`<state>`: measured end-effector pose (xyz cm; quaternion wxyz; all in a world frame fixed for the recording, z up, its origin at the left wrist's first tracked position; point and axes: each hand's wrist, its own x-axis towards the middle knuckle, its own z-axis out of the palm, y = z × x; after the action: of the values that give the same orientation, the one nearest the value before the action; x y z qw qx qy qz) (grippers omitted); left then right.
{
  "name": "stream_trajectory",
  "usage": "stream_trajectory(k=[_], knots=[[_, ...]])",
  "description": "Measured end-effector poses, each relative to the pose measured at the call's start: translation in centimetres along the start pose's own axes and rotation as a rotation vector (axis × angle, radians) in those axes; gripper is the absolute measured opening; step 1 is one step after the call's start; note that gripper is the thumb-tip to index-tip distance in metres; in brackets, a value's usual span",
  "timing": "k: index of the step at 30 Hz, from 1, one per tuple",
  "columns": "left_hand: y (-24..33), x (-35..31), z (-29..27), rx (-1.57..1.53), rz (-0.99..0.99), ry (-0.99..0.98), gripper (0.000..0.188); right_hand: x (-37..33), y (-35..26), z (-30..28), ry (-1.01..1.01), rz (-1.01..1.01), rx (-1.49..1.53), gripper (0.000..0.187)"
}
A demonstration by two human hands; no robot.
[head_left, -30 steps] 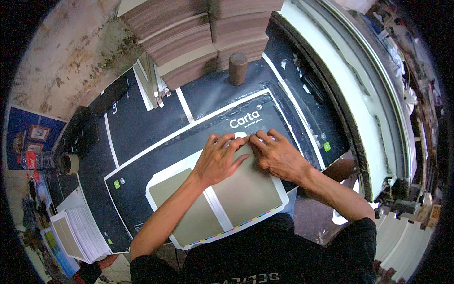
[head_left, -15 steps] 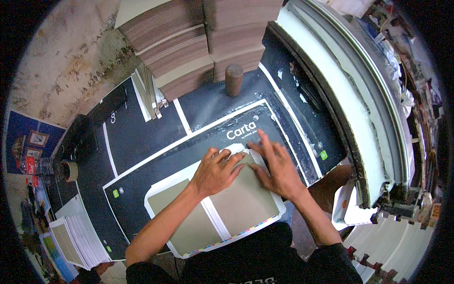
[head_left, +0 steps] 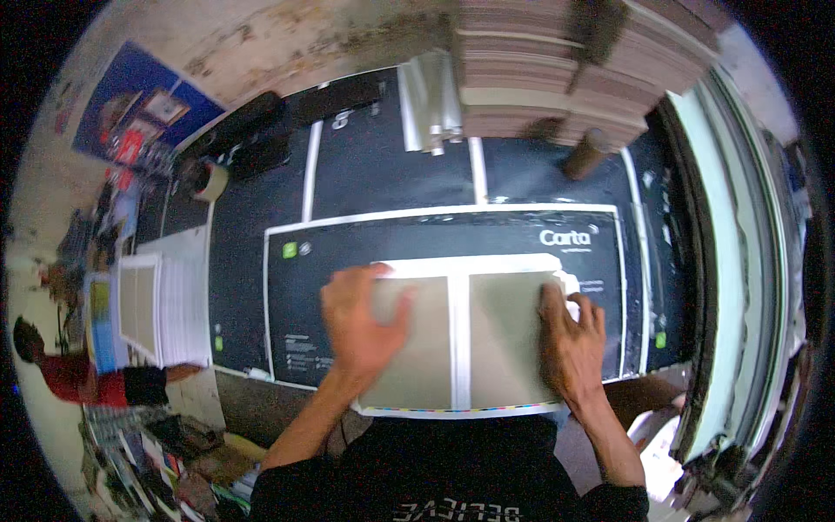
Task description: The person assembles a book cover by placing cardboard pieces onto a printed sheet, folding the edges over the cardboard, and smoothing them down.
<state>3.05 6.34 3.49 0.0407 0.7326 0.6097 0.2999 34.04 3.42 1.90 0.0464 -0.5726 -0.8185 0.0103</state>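
A white paper sheet (head_left: 459, 348) with two grey-brown boards, a left one (head_left: 422, 335) and a right one (head_left: 504, 339), lies in front of me on a black work mat (head_left: 417, 235). A white strip parts the boards, and small coloured marks run along the sheet's near edge. My left hand (head_left: 361, 322) rests over the left edge, fingers stretched and thumb apart on the board. At the right edge my right hand (head_left: 576, 344) has its fingers bent round the paper near the far corner, where the white margin looks creased. Motion blurs both hands a little.
Tall stacks of boards (head_left: 522, 70) stand at the back beside a brown cylinder (head_left: 584, 155). A machine with a pale long bed (head_left: 709, 261) flanks the right side. At left are a tape roll (head_left: 209, 183), a stack of sheets (head_left: 178, 304) and another person in a red sleeve (head_left: 109, 387).
The view has turned left, bringing the other person into sight. My hands have parted from the sheet's far middle to its two sides, and the sheet now lies straighter.
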Motion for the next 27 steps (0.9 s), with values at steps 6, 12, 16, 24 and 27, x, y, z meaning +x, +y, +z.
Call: stream_trajectory(k=[6, 12, 16, 24, 27], knots=[[-3.8, -4.6, -2.7, 0.151, -0.458, -0.181, 0.066, 1.9, -6.1, 2.3, 0.131, -0.157, 0.551, 0.074], [-2.8, -3.0, -1.8, -0.461, -0.672, -0.16, 0.064, 3.0, -5.2, 3.2, 0.089, -0.07, 0.457, 0.079], [-2.3, 0.1, 0.3, -0.747, -0.676, -0.239, 0.06, 3.7, -1.1, 2.6, 0.144, -0.016, 0.434, 0.075], [-4.9, 1.8, 3.2, -0.517, -0.251, -0.247, 0.058, 9.6, -2.9, -1.9, 0.106, -0.116, 0.497, 0.04], [-5.9, 1.4, 3.9, -0.467, -0.183, -0.219, 0.06, 13.3, -5.3, -1.0, -0.003, -0.223, 0.614, 0.04]])
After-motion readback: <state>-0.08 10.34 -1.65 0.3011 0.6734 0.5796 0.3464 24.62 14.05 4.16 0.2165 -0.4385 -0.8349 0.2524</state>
